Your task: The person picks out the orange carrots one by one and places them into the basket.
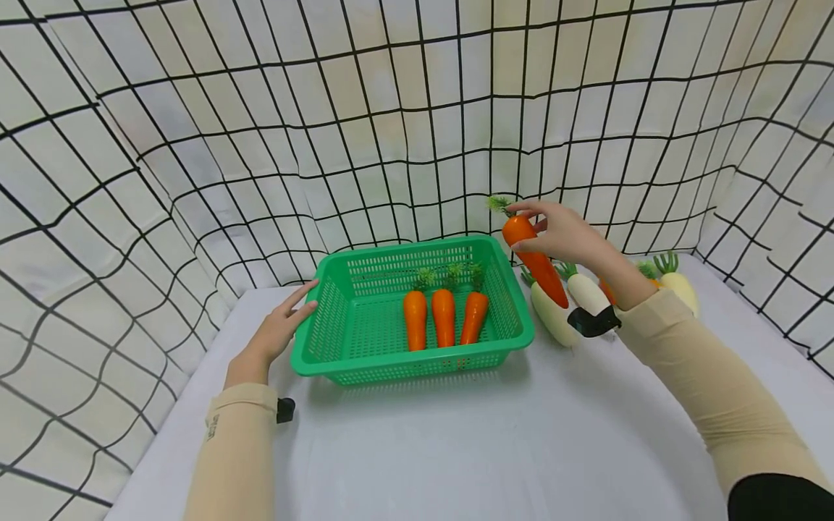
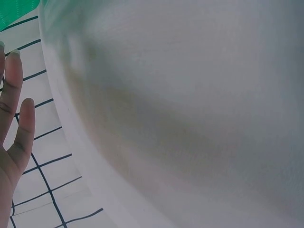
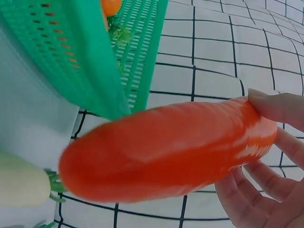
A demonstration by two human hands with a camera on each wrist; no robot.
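We hold the carrot (image 1: 534,257) aloft just right of the basket (image 1: 313,362), our right hand (image 1: 567,231) curled round its thick top (it looks light, stiff, smooth plastic), our left hand (image 1: 280,329) flat-fingered against the basket's left rim.

Right hand (image 3: 266,175) grips a smooth orange plastic carrot (image 3: 166,149) beside the green perforated plastic basket (image 3: 90,61); white radish (image 3: 21,183) below.

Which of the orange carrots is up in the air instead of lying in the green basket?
The carrot gripped by the right hand, raised beside the basket's right end. The other three carrots lie side by side inside the basket.
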